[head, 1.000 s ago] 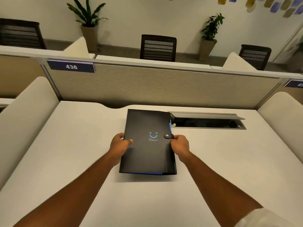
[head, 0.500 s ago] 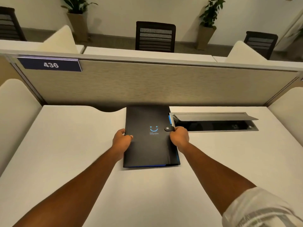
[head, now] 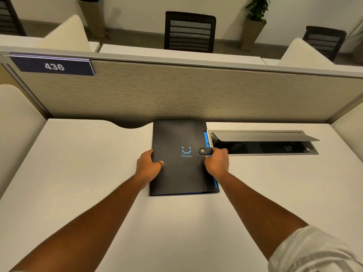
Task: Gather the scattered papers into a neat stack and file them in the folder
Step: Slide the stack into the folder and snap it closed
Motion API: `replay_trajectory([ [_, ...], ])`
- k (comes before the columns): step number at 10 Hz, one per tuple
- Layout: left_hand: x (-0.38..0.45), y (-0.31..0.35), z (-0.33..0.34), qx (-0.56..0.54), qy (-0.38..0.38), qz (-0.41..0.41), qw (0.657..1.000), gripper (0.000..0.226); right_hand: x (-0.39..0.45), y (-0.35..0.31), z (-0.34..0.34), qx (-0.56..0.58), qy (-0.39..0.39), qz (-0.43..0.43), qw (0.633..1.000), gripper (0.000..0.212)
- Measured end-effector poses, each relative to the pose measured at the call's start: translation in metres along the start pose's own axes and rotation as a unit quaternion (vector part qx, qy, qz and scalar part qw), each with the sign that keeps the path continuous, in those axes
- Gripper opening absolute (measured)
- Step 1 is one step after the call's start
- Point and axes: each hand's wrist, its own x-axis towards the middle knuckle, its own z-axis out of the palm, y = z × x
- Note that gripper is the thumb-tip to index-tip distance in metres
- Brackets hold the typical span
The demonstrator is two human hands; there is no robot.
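Note:
A black folder [head: 179, 138] with a blue smile print lies closed on the white desk [head: 78, 173], its far edge against the partition. A snap strap [head: 205, 150] crosses its right edge, and blue inner leaves show along the right and bottom edges. My left hand [head: 148, 165] grips the folder's left edge, thumb on the cover. My right hand [head: 217, 161] grips the right edge just below the strap. No loose papers are visible.
An open cable hatch [head: 263, 143] with a raised grey lid is sunk in the desk right of the folder. A beige partition [head: 196, 91] with a "436" sign [head: 53, 66] stands behind. White side dividers flank the desk. Chairs and plants are beyond.
Both hands have slid the folder away from me until its far edge reaches the partition. The grips on both edges are unchanged.

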Motion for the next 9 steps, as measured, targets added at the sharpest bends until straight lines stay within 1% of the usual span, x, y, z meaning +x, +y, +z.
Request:
replay_trajectory([
  [1,-0.001,0.000,0.000,0.020,-0.004,0.011,1.000,0.058,-0.002,-0.001,0.003,0.011,0.017,-0.002,1.000,0.036],
  [4,-0.001,0.000,0.002,0.061,-0.002,0.025,0.998,0.058,-0.003,-0.001,0.002,0.040,0.019,0.003,0.999,0.036],
  [6,-0.010,0.002,0.001,0.052,-0.021,0.012,0.998,0.062,-0.008,0.001,-0.009,0.041,-0.024,0.000,0.999,0.038],
  [7,-0.023,0.001,-0.002,0.037,-0.030,0.002,0.999,0.057,-0.020,-0.001,-0.016,0.036,-0.055,-0.002,0.998,0.054],
  [8,-0.042,-0.002,-0.007,0.018,-0.043,0.000,0.999,0.051,-0.041,-0.001,-0.026,0.043,-0.093,0.006,0.995,0.079],
  [9,-0.065,-0.004,-0.008,0.010,-0.052,-0.002,0.999,0.047,-0.066,-0.001,-0.034,0.043,-0.108,0.015,0.993,0.066],
])
